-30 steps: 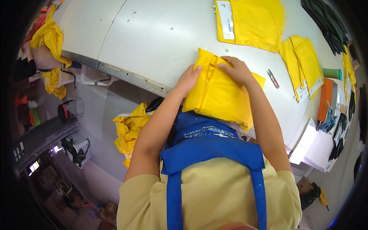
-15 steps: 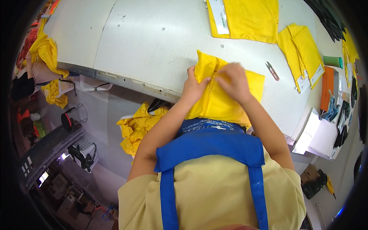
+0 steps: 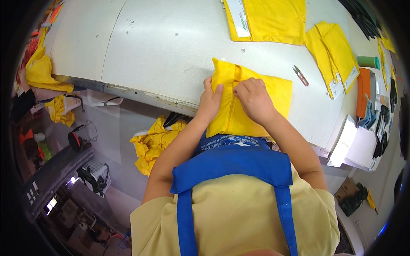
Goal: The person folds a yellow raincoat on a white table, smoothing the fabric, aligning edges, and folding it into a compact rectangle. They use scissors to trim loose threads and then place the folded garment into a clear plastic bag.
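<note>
A yellow fabric pouch (image 3: 222, 123) with a lengthwise zipper (image 3: 232, 112) lies at the table's near edge, against my blue apron. My left hand (image 3: 209, 101) grips its left side, thumb on top beside the zipper and fingers round the edge. Closed in a pinch, my right hand (image 3: 255, 99) is at the zipper's upper part; the fingers hide whatever small piece is between them. To the right of the pouch lie small thread snips (image 3: 300, 76) on the tabletop.
Stacked yellow pouches (image 3: 277, 21) and folded yellow pieces (image 3: 331, 53) with white labels lie on the metal table (image 3: 158, 55). A green roll (image 3: 368, 62) and an orange box (image 3: 363, 91) stand at right. Crumpled yellow cloth (image 3: 153, 145) hangs below the table edge. Another person's sleeve (image 3: 23, 104) shows far left.
My right hand, blurred above the pouch before, has come down to the zipper with its fingers pinched. My left hand keeps its hold. The whole view has shifted slightly.
</note>
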Demonstrator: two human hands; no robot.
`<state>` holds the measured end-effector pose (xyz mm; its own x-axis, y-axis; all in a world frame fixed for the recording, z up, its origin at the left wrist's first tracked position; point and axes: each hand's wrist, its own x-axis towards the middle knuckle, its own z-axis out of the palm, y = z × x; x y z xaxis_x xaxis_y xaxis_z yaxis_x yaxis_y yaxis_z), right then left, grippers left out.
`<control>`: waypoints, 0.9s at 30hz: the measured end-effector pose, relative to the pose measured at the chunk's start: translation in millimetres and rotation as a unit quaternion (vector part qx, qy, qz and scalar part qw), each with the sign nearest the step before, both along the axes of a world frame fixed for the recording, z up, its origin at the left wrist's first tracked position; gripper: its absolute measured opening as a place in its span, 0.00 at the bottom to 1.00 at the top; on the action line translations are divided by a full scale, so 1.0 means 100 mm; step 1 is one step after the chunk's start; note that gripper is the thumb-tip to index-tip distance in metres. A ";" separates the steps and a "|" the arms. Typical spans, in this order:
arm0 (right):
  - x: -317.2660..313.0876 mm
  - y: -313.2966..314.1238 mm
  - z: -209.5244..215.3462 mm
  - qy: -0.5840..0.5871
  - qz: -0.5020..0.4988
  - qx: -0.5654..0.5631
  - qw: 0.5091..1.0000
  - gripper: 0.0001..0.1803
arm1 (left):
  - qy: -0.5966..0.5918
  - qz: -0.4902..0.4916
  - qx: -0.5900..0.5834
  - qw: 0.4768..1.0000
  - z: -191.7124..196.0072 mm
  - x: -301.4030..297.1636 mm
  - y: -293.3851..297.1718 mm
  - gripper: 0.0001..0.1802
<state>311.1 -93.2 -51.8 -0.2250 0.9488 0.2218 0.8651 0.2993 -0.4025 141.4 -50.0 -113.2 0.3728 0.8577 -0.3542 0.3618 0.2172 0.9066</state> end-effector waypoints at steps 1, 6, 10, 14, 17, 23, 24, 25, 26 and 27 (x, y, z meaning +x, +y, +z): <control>0.02 0.06 -0.02 -0.007 0.006 -0.007 1.000 0.06 | -0.001 0.001 0.002 1.000 0.03 0.00 -0.01 0.31; 0.06 0.15 -0.06 0.024 0.031 -0.067 0.997 0.06 | 0.084 0.018 0.108 0.990 0.08 0.00 -0.05 0.36; 0.01 0.10 -0.17 0.021 0.026 -0.093 0.995 0.06 | 0.285 -0.141 0.209 0.925 0.45 0.01 -0.17 0.41; 0.02 0.21 -0.30 0.042 -0.031 -0.081 0.995 0.10 | 0.269 -0.204 0.285 0.897 0.31 -0.03 -0.32 0.38; 0.04 0.22 -0.33 0.056 -0.047 -0.032 0.997 0.13 | 0.215 -0.268 0.427 0.836 0.06 -0.16 -0.49 0.37; 0.02 0.25 -0.39 0.066 -0.015 -0.105 0.992 0.09 | 0.182 -0.293 0.502 0.793 -0.29 -0.23 -0.56 0.36; 0.02 0.25 -0.42 0.062 -0.015 -0.112 0.992 0.09 | 0.175 -0.289 0.505 0.795 -0.31 -0.22 -0.57 0.36; 0.00 0.26 -0.42 0.059 -0.016 -0.118 0.991 0.09 | 0.172 -0.293 0.506 0.792 -0.32 -0.22 -0.58 0.36; 0.00 0.26 -0.40 0.053 -0.005 -0.108 0.993 0.09 | 0.170 -0.297 0.508 0.790 -0.33 -0.23 -0.58 0.37; 0.00 0.26 -0.35 0.047 0.005 -0.097 0.994 0.09 | 0.167 -0.302 0.510 0.788 -0.34 -0.23 -0.59 0.37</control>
